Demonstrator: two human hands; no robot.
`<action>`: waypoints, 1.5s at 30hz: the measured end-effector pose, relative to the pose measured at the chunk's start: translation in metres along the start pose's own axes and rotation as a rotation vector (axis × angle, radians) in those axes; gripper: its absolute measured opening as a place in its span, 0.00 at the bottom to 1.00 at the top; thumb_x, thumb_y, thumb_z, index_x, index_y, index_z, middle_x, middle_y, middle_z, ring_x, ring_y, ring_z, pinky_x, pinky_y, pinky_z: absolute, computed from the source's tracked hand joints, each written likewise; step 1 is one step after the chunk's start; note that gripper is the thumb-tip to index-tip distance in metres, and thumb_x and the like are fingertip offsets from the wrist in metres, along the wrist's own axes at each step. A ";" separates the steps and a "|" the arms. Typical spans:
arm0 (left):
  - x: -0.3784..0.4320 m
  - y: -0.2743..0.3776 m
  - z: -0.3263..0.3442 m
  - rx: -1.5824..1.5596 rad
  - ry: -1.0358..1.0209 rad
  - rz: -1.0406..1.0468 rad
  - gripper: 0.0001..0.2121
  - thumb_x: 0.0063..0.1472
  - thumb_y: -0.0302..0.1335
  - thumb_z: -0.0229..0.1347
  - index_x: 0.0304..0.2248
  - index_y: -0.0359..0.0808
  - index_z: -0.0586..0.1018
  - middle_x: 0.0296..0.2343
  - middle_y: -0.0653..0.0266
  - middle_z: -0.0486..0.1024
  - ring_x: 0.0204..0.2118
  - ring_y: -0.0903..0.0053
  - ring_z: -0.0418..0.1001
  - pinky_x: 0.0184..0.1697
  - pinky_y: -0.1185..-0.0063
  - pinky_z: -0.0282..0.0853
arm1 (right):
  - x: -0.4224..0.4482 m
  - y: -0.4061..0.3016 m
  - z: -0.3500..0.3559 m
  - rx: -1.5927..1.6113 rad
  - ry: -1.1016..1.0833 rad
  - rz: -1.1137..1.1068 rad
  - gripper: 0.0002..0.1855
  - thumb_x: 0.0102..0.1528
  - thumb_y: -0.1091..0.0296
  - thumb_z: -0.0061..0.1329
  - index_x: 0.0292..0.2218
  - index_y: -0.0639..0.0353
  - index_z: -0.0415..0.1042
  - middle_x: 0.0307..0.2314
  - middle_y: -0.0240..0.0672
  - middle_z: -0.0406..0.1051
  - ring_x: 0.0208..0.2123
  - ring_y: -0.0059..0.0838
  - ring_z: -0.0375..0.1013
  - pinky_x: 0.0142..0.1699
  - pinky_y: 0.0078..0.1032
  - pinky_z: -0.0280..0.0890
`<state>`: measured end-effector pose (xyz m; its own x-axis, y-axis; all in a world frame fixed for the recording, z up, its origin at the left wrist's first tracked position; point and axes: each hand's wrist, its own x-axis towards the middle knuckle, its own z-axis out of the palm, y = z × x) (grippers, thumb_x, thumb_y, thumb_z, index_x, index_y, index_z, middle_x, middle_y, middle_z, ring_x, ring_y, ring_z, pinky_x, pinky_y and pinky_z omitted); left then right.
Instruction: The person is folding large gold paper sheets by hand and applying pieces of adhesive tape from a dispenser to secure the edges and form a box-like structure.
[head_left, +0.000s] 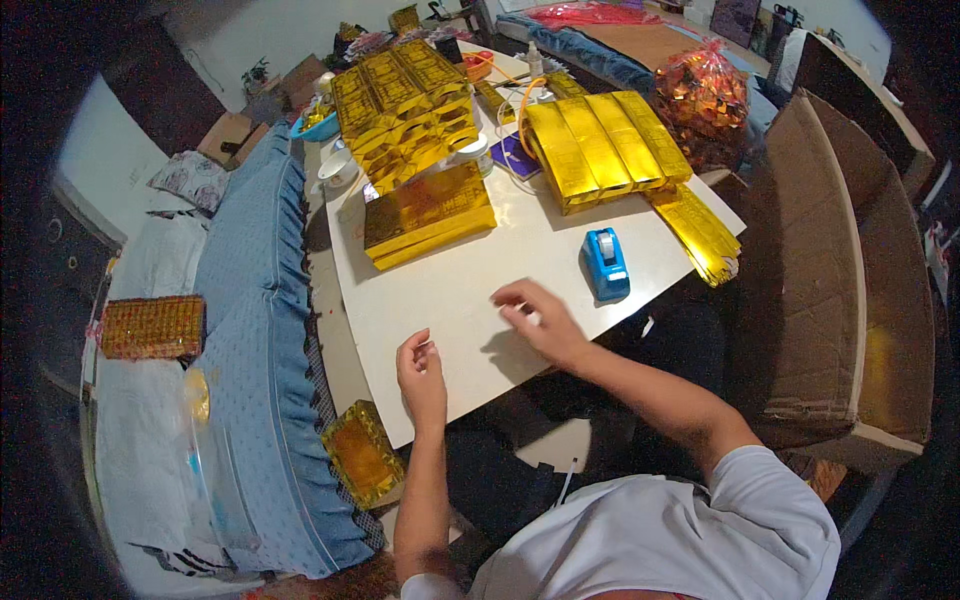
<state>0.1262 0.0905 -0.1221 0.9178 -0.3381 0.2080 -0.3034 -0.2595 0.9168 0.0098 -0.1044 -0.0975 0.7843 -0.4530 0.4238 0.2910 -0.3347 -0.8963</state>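
Note:
My left hand (422, 382) is over the near left part of the white table (450, 300), fingers curled apart, holding nothing. My right hand (544, 322) hovers to its right, fingers bent, with no object seen in it. Beyond my right hand stands a blue tape dispenser (606, 264). A gold foil box (430, 217) lies past my left hand, just in front of a larger stack of gold foil boxes (401, 105). Gold folded foil packs (600, 150) lie side by side at the back right. Flat gold foil strips (697, 234) overhang the right edge.
A large open cardboard box (802, 270) stands right of the table. At the left is a sofa with a blue cover (255, 375). A gold box (363, 454) sits low by the table's left corner. Behind are a white bowl (338, 169) and a clear bag of foil pieces (701, 94).

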 end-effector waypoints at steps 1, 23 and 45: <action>0.001 0.006 0.002 -0.021 -0.020 -0.009 0.11 0.62 0.22 0.49 0.45 0.32 0.74 0.40 0.63 0.73 0.41 0.79 0.72 0.46 0.82 0.67 | 0.002 -0.006 -0.017 0.027 0.053 -0.003 0.11 0.59 0.69 0.47 0.44 0.59 0.70 0.38 0.34 0.71 0.37 0.25 0.71 0.41 0.24 0.68; -0.001 0.012 0.045 -0.067 -0.121 -0.044 0.10 0.62 0.26 0.52 0.42 0.33 0.78 0.33 0.64 0.79 0.35 0.81 0.75 0.40 0.82 0.70 | 0.122 0.061 -0.180 0.988 0.706 0.737 0.29 0.45 0.47 0.65 0.37 0.60 0.68 0.31 0.35 0.65 0.28 0.31 0.63 0.31 0.27 0.64; 0.000 0.018 0.044 -0.305 -0.115 -0.011 0.10 0.65 0.28 0.49 0.42 0.32 0.77 0.33 0.62 0.78 0.34 0.80 0.76 0.40 0.81 0.71 | 0.036 -0.035 -0.156 0.757 0.477 0.379 0.17 0.54 0.55 0.53 0.42 0.52 0.69 0.40 0.34 0.71 0.46 0.31 0.68 0.49 0.37 0.66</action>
<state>0.1089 0.0460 -0.1203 0.8805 -0.4413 0.1735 -0.1869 0.0133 0.9823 -0.0580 -0.2378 -0.0307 0.6423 -0.7647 -0.0511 0.4716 0.4469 -0.7601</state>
